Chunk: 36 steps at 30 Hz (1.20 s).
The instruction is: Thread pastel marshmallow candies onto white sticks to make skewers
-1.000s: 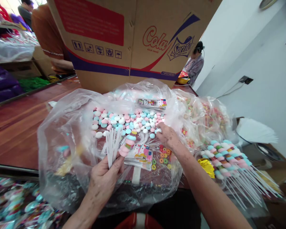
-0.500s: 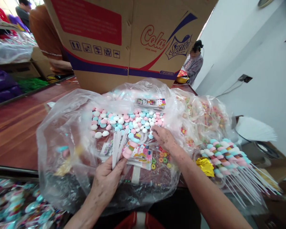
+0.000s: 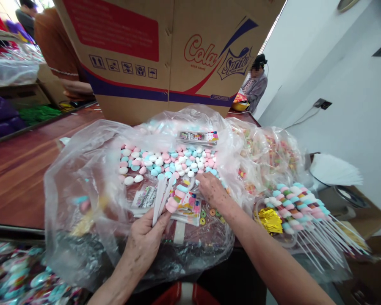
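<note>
My left hand is closed around several white sticks that fan upward. The same hand holds a stick threaded with pink, green and blue candies, leaning up to the right. Just right of that stick's upper end is my right hand, its fingers drawn together; what is between them is hidden. Behind both hands lies a spread of pink, blue and white candies on clear plastic. Printed cards lie under the candy stick, and small ring candies sit beside my right wrist.
A tall cardboard box stands behind the candies. Finished-looking candy skewers and gold ties lie at right, near bagged ring candies. More printed cards rest on the plastic. Another person is at the back right.
My right hand has moved from the candy spread down and left, closer to the candy stick. My left hand keeps its grip on the sticks. The whole view has shifted slightly.
</note>
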Each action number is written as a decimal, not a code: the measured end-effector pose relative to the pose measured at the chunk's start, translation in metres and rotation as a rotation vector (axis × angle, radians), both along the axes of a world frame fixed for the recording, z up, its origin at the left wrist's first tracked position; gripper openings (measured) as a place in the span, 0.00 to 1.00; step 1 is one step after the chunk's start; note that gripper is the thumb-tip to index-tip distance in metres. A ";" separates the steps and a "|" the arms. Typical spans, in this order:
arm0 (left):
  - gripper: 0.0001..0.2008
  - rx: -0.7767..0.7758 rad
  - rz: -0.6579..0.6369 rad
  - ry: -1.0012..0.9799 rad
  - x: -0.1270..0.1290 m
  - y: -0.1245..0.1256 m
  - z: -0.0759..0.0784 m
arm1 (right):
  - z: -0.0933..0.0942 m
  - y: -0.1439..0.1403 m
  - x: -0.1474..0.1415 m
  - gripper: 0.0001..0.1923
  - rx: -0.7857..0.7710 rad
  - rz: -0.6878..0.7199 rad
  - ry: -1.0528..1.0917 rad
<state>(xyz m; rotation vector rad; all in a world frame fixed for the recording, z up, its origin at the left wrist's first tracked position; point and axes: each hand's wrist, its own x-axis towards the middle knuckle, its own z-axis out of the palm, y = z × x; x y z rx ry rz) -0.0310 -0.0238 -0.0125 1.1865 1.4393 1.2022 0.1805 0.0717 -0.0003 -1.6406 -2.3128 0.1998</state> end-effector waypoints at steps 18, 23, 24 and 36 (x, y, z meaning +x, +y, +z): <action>0.17 -0.057 -0.170 0.187 0.010 0.002 0.024 | 0.026 -0.019 -0.004 0.13 -0.581 -0.129 1.541; 0.18 -0.077 -0.170 0.209 0.008 0.001 0.020 | 0.028 -0.018 -0.003 0.13 -0.548 -0.158 1.552; 0.18 -0.083 -0.177 0.216 0.008 0.001 0.020 | 0.028 -0.018 -0.003 0.13 -0.551 -0.153 1.546; 0.19 -0.066 -0.161 0.216 0.009 0.004 0.013 | 0.012 -0.029 -0.009 0.13 -0.336 -0.096 1.312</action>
